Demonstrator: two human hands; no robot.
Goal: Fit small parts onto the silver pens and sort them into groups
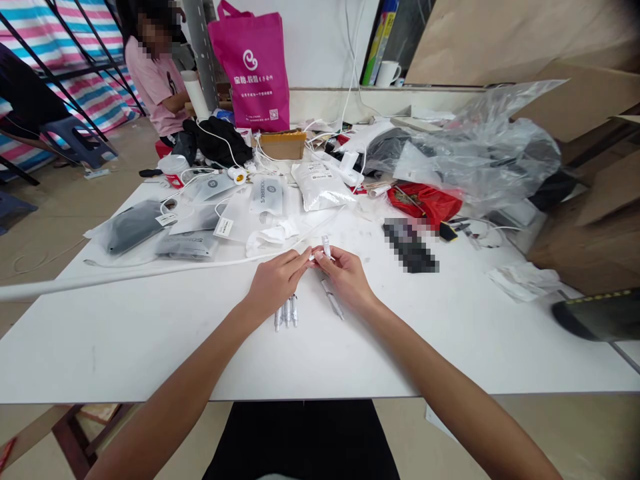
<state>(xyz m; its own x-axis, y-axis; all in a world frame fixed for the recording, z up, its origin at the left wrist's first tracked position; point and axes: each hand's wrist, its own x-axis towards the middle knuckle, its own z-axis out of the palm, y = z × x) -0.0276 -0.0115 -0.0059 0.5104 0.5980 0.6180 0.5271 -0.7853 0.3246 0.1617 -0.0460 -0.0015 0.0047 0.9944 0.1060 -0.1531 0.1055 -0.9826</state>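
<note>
My right hand, fingers closed, pinches a slim silver-and-clear pen that stands nearly upright between thumb and forefinger. My left hand meets it at the fingertips, closed on a small white piece whose kind is too small to tell. Below the left hand several similar slim pens lie side by side, their upper ends hidden under it. One more pen lies slanted on the white table beside my right hand.
Packed pouches and a white mailing bag crowd the table's far left and middle. A white cable crosses the left side. Plastic sheeting, a red bag and a blurred-out dark object lie right. A person sits behind.
</note>
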